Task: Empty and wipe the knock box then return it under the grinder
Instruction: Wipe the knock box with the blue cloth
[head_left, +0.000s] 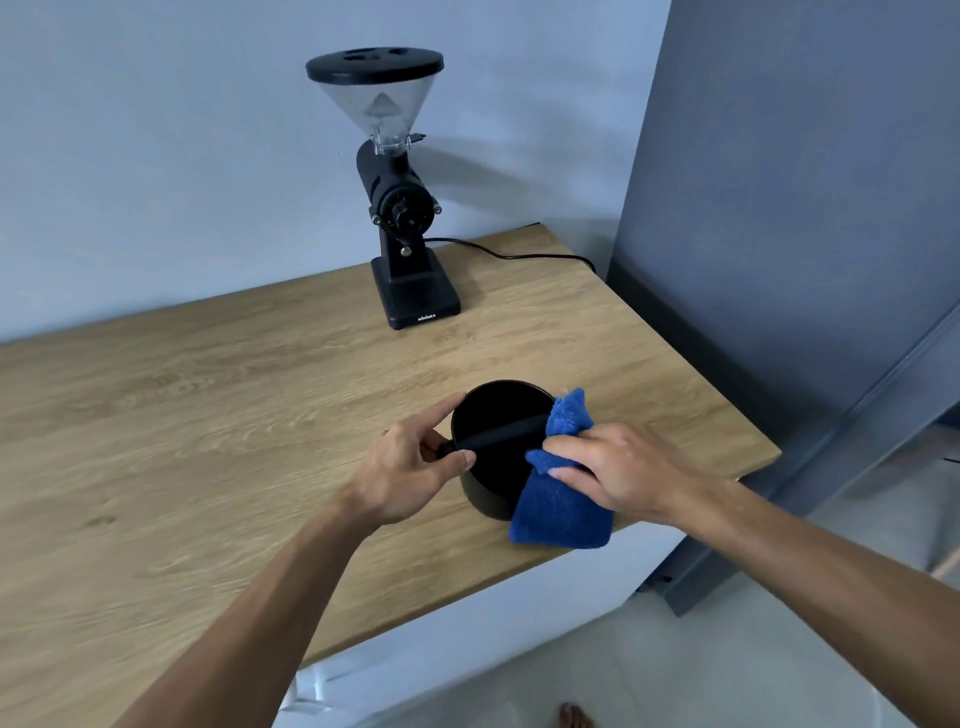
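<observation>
The black round knock box (496, 410) stands upright near the front right of the wooden counter (208, 415), a black bar across its mouth. My left hand (410, 467) grips its left rim and the bar's end. My right hand (618, 467) presses a blue cloth (558, 506) over the box's right rim and down its outer side. The inside of the box looks dark; I cannot tell what is in it. The black grinder (402, 208) with a clear hopper stands at the back of the counter, nothing under its spout.
The grinder's black cord (519, 255) runs right along the counter's back. A grey panel (779, 208) rises just right of the counter. The counter's front edge is close below the box, with pale floor beneath.
</observation>
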